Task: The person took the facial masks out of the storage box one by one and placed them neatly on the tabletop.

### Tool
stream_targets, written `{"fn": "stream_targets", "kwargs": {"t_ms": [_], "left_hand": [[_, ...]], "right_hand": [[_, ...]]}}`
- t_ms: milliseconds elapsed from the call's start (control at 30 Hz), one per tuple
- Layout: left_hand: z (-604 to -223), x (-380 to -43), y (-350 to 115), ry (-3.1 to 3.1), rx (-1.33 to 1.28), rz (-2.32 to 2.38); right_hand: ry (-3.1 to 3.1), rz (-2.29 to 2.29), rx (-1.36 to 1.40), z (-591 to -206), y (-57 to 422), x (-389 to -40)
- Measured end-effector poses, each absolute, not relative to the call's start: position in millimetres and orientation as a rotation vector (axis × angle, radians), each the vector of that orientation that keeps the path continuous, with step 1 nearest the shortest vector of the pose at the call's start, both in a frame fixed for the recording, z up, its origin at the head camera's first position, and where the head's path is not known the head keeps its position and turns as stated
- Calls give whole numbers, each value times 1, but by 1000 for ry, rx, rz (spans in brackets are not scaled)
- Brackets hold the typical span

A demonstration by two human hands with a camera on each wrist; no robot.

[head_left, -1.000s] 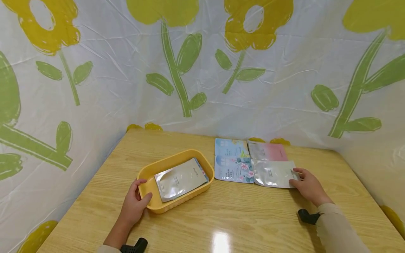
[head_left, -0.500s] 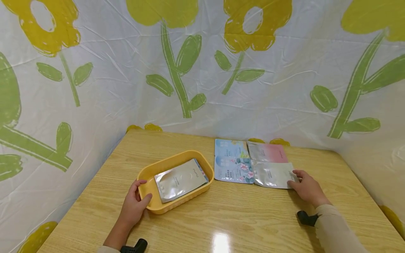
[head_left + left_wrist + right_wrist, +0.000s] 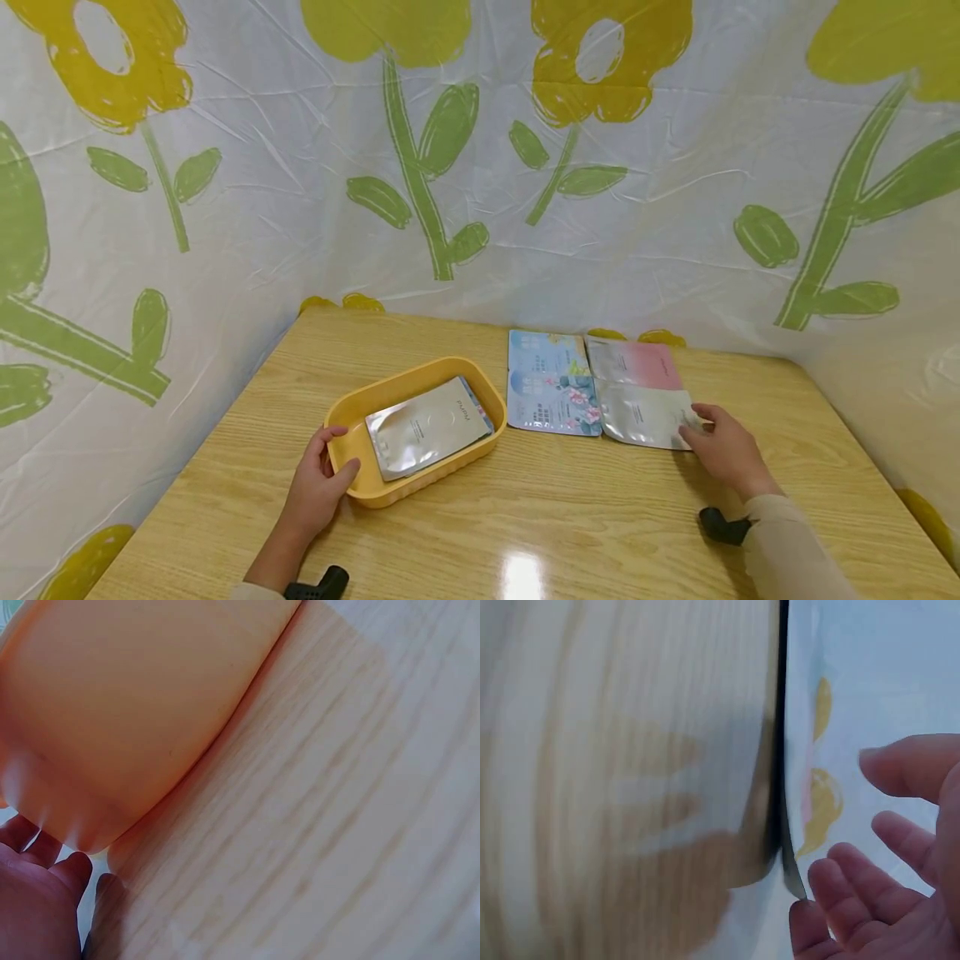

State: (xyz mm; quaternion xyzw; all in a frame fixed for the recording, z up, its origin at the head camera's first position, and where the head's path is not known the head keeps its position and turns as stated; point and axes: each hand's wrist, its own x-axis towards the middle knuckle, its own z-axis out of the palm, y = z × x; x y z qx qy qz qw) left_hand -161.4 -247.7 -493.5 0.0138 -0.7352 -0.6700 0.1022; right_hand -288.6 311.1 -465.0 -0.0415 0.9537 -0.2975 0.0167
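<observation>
My left hand [image 3: 315, 492] grips the near left end of a yellow plastic basket [image 3: 408, 385], thumb over the rim; the left wrist view shows that basket's outer wall [image 3: 135, 712] close up. Inside it, a silver foil packet [image 3: 427, 429] lies on top of others, mostly hidden. My right hand [image 3: 727, 450] touches the right edge of another silver foil packet [image 3: 645, 417] on the table. In the right wrist view, thumb and fingers stand apart, with a fingertip [image 3: 810, 926] at the packet's edge [image 3: 795, 787].
Behind the silver packet lies a silver-and-pink packet [image 3: 652, 362]. To their left are a light blue packet [image 3: 543, 350] and a blue floral one [image 3: 551, 404], forming a two-by-two block. A flower-printed cloth [image 3: 315, 233] hangs around the wooden table [image 3: 585, 508].
My right hand has shifted slightly left, and the silver packet has slid a little left with it, lining up closer with the pink one. Left hand and basket stay put.
</observation>
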Motion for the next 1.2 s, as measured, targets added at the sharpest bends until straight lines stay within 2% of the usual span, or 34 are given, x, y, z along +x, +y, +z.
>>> {"fn": "stream_targets", "kwargs": {"t_ms": [533,867,1200], "left_hand": [[-496,-163,-249,-2182,24,-1961],[-496,-163,-249,-2165,22,-1973],[-495,-163,-249,-2176,31,-1958]], "right_hand": [[3040,-1156,-227,-436,265,-269],[2765,-1480,-533,-422,207,-262],[2514,-1559,-756,-415,145,-262]]}}
